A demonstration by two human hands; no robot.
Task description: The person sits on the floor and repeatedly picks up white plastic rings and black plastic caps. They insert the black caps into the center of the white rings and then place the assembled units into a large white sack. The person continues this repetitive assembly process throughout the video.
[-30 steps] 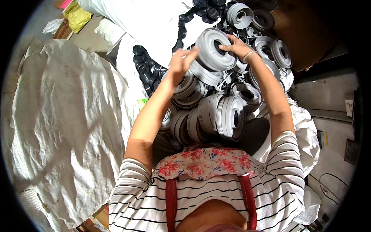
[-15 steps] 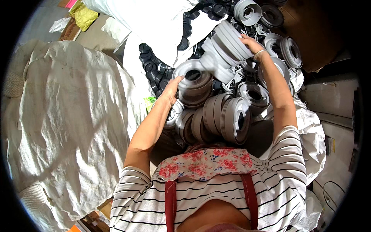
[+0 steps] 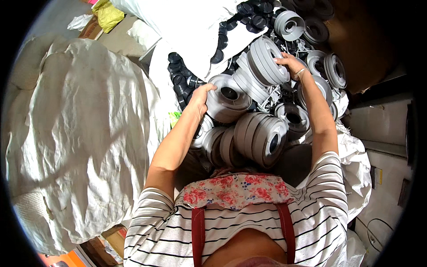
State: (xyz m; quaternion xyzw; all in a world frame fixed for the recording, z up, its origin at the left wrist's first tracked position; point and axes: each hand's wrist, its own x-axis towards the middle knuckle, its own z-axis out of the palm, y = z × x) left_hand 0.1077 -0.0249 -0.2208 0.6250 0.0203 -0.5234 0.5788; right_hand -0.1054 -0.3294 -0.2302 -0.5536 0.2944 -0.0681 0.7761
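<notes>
My left hand [image 3: 202, 97] is closed around the rim of a stack of grey plastic rings [image 3: 227, 111], whose round dark opening faces up. My right hand [image 3: 292, 66] grips the right side of another stack of light grey flanged rings [image 3: 263, 64], tilted, with its open end toward the fingers. A further pale ring stack [image 3: 249, 82] lies between the two, touching or nearly touching both. Close to my lap rests a row of grey-brown ring stacks [image 3: 253, 135] on their sides. One more ring [image 3: 292, 116] lies to the right of that row.
Black round caps [image 3: 180, 82] are heaped at the left and far side, beside white sheeting [image 3: 187, 31]. More grey rings [image 3: 289, 26] lie at the far right. A large white woven sack [image 3: 80, 142] fills the left. A pale cabinet [image 3: 382, 120] stands at the right.
The right-hand ring stack has turned so its open end shows more toward me. My left hand and its stack have shifted slightly right. The whole view has moved a little.
</notes>
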